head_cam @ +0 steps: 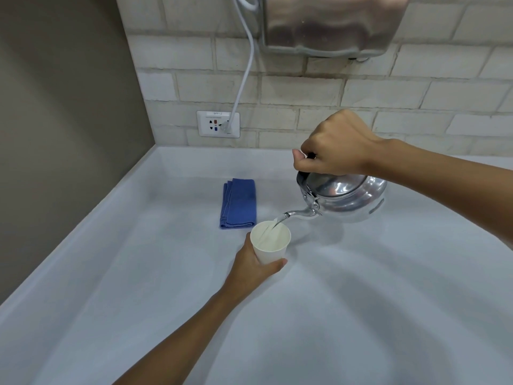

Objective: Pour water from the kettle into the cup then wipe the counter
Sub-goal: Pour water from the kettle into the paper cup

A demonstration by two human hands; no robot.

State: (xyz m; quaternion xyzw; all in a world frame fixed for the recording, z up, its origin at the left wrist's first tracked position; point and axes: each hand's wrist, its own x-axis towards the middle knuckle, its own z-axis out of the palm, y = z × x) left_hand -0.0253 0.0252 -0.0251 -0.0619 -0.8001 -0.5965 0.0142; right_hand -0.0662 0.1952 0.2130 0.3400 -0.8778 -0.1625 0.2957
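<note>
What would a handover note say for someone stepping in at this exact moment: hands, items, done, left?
Right hand: closed on the handle of the kettle, which is tilted, spout down toward the cup.
Left hand: wrapped around the white paper cup, steadying it on the counter.
Water is running from the spout into the cup; fill level is hard to judge.
Blue cloth: folded, lying just behind the cup, untouched.
Done: kettle picked up, pour under way.
Left: finish the pour, set the kettle down, pick up the cloth, wipe the counter.

silver kettle (349, 195), white cup (270, 241), blue cloth (238, 202).
</note>
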